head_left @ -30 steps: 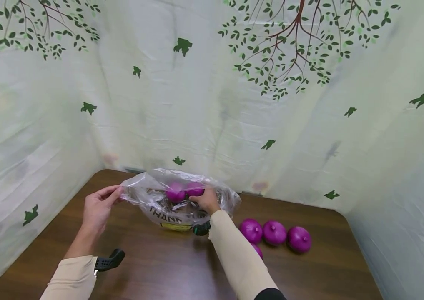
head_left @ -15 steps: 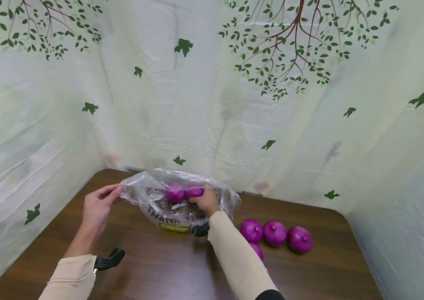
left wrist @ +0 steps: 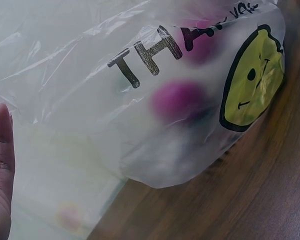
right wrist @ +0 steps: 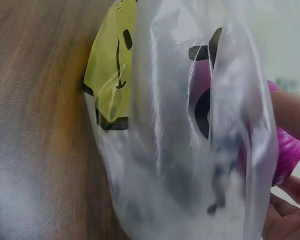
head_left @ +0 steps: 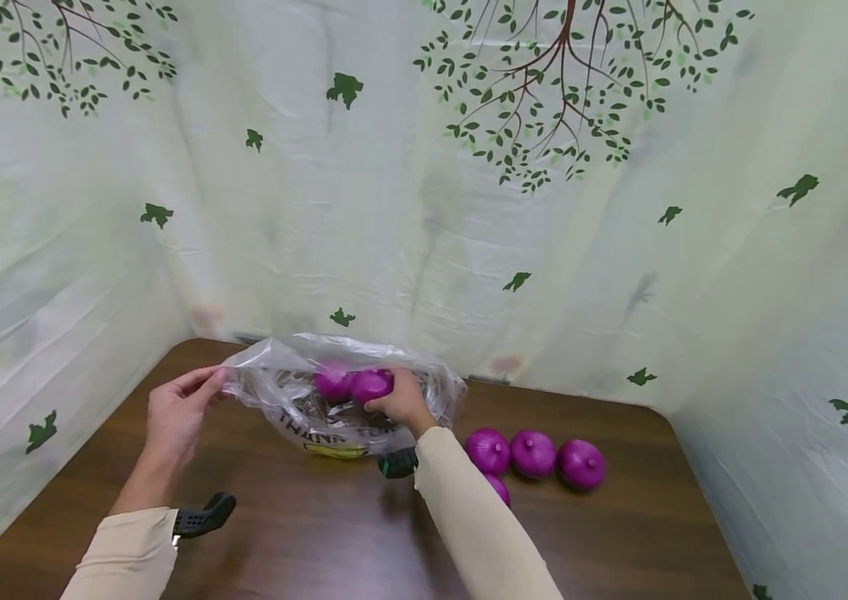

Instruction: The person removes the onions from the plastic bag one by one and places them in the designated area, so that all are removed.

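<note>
A clear plastic bag (head_left: 254,387) with black lettering and a yellow printed face stands on the table with its mouth spread. My left hand (head_left: 178,412) pinches the bag's left rim between thumb and fingers. At the mouth, my right hand (head_left: 403,402) grips a red onion (head_left: 371,386), fingers curled around its right side. Another red onion (head_left: 333,383) sits just left of it in the bag. Through the plastic, the left wrist view shows blurred purple shapes. The right wrist view has the gripped onion (right wrist: 288,155) partly behind the bag's edge, with my fingers (right wrist: 290,110) around it.
Right of the bag, three red onions (head_left: 533,454) lie in a row on the brown table (head_left: 641,517). One more onion (head_left: 497,489) is partly covered by my right sleeve. A pale curtain with leaf prints (head_left: 424,208) closes off the back and sides.
The head view has turned slightly to the right. The onion in my right hand shows more fully at the bag's mouth. My left hand keeps its pinch on the rim.
</note>
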### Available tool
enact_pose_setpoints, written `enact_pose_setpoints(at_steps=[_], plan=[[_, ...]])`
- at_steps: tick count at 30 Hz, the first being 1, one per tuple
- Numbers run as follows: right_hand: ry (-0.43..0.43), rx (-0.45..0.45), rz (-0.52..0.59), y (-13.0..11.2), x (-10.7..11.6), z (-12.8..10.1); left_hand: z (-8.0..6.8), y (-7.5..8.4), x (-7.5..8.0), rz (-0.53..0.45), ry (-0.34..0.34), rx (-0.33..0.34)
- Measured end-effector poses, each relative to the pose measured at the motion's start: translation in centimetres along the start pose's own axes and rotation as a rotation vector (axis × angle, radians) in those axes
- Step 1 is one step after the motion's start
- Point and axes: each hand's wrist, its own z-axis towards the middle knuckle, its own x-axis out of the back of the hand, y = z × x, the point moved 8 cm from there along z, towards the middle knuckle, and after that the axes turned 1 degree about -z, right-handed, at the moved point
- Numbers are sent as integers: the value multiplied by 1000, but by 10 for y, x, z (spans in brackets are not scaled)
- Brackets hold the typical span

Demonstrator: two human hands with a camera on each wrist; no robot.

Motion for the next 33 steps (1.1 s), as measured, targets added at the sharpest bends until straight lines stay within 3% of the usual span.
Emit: enact_pose_setpoints(at_steps=[9, 23, 33], plan=[[-11, 48, 34, -3, 4, -18, -3, -3, 11, 42, -4, 21], [-62, 162, 62, -16, 30, -48, -5, -7, 13, 39, 12, 12], [-47, 283, 70, -20, 69, -76, 4, -5, -2, 13, -21, 20]])
